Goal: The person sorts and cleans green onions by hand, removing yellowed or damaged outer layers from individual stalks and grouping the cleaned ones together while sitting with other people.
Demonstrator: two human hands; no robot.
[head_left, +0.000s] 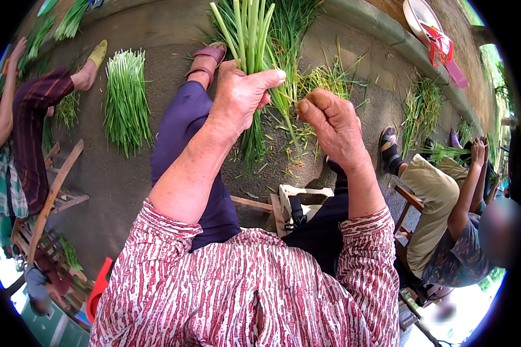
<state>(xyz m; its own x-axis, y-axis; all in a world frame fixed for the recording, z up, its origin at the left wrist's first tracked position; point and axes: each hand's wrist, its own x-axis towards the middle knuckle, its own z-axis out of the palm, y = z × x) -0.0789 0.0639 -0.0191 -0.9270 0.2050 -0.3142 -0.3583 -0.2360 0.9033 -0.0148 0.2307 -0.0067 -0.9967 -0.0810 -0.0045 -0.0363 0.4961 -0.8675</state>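
Note:
My left hand (237,95) is wrapped round a bunch of garlic chives (250,40), its pale, thick stem ends pointing up and away from me. The green leaves of this bunch hang down below the fist. Just to the right, my right hand (333,124) is closed, with thumb and forefinger pinched beside the bunch's outer leaves. Whatever sits in that pinch is too small to make out. Beyond both hands lies a heap of long green chives (295,37) on the ground, with yellowed trimmings (327,78) beside it.
A neat pile of chives (126,98) lies on the pavement to the left. Wooden stools (55,199) stand at the left, near a seated person. Another person (446,220) sits at the right, by more loose leaves (421,107). A white basin (419,17) rests beyond the kerb (382,29).

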